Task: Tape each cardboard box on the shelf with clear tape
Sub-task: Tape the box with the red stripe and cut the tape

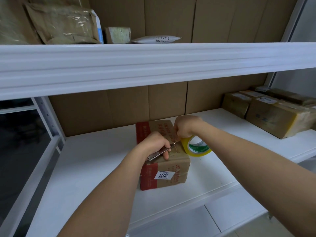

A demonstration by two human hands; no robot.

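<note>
A brown cardboard box (168,170) with red bands and a white "3011" label lies on the white lower shelf (95,168). My left hand (153,144) grips a slim metal cutter (159,152), its tip at the tape strip on top of the box. My right hand (185,126) holds a roll of yellowish clear tape (196,148) with a green and white core, tilted at the box's right upper edge. A short strip of tape runs from the roll to the box top between my hands.
Several taped cardboard boxes (273,113) stand at the right of the same shelf. The upper shelf (153,62) juts out overhead and carries wrapped parcels (63,24) and a white mailer (156,39). A cardboard sheet lines the back. A metal upright (51,120) stands at left.
</note>
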